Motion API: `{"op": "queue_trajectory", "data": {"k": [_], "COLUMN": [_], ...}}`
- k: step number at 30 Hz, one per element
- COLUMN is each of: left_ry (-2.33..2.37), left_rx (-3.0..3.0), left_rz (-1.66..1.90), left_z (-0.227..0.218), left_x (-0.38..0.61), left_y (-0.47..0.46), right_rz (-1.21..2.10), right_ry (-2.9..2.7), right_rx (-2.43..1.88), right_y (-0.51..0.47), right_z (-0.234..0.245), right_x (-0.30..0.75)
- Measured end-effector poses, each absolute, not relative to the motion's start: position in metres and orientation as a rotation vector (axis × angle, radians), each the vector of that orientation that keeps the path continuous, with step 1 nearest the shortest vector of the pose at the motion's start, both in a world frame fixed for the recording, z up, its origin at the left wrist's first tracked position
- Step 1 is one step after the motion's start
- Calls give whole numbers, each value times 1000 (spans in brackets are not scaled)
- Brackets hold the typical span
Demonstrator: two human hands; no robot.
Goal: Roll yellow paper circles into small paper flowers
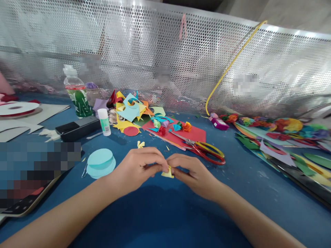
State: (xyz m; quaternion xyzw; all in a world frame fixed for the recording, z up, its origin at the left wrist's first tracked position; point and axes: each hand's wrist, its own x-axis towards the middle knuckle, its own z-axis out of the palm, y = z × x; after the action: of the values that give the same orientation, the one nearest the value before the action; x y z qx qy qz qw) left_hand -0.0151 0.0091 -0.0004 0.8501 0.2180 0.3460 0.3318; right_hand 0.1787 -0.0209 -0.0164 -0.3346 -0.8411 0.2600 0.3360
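My left hand (137, 168) and my right hand (191, 172) meet over the blue table (160, 213), fingers pinched together on a small piece of pale yellow paper (168, 173). Both hands are closed on it, fingertips touching. Just beyond them lie red and yellow scissors (207, 150) on a red paper sheet (191, 134). A small yellow paper scrap (140, 144) lies ahead of my left hand.
Light blue paper discs (100, 162) lie to the left, with a glue stick (104, 121), a black case (77, 128) and a bottle (77, 94) behind. Coloured paper scraps (129, 110) are heaped in the middle. Paper flowers and sheets (281, 131) fill the right side. A perforated metal screen (165, 51) runs behind.
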Motion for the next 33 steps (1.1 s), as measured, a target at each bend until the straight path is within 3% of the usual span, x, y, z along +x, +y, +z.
{"op": "queue_trajectory", "data": {"k": [16, 25, 33], "left_ry": [669, 740, 798], "left_rx": [2303, 2280, 2270], "left_rz": [1117, 1204, 1111], "left_z": [-5, -5, -8], "left_x": [-9, -8, -9], "left_y": [3, 3, 7], "right_rz": [550, 561, 623], "right_ry": [-1999, -2011, -1991], "right_rx": [-1160, -1105, -1207], "right_y": [-23, -25, -31], "right_z": [-16, -14, -16], "right_x": [174, 172, 168]}}
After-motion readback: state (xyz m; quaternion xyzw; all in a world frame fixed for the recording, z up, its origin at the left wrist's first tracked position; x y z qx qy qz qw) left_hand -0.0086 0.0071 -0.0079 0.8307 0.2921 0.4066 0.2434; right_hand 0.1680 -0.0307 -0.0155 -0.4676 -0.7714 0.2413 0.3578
